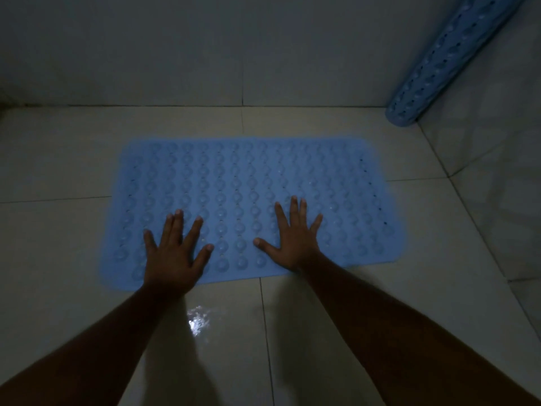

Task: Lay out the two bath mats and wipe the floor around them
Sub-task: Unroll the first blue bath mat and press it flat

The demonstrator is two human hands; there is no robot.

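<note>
Dim light here, and the pale tiled floor (58, 159) fills most of the view, with dark grout lines crossing it. It runs to a plain tiled wall (175, 48) on the far side.

Spread flat in the middle of that floor is the first blue bath mat (248, 177). Its long side runs left to right, and rows of round bumps and small holes cover its surface. Its far edge sits short of the wall, with a band of bare tile between them. Its near edge lies just in front of the person's wrists.

Over to the far right corner now: the second blue bath mat (439, 60) is rolled into a tube. It stands tilted, with its lower end down where floor meets wall and its upper end running out of the top of the view. It is well apart from the flat one.

Both bare arms reach in from the near side. The left hand (172, 253) is down on the near left part of the flat mat, palm down with fingers straight and fanned, gripping nothing. The right hand (292, 235) does the same near the middle of the near edge — fingers splayed wide, flat on the bumps, nothing held.

Smallest of all is a bright wet-looking glint (199, 319) on the tile between the forearms.
</note>
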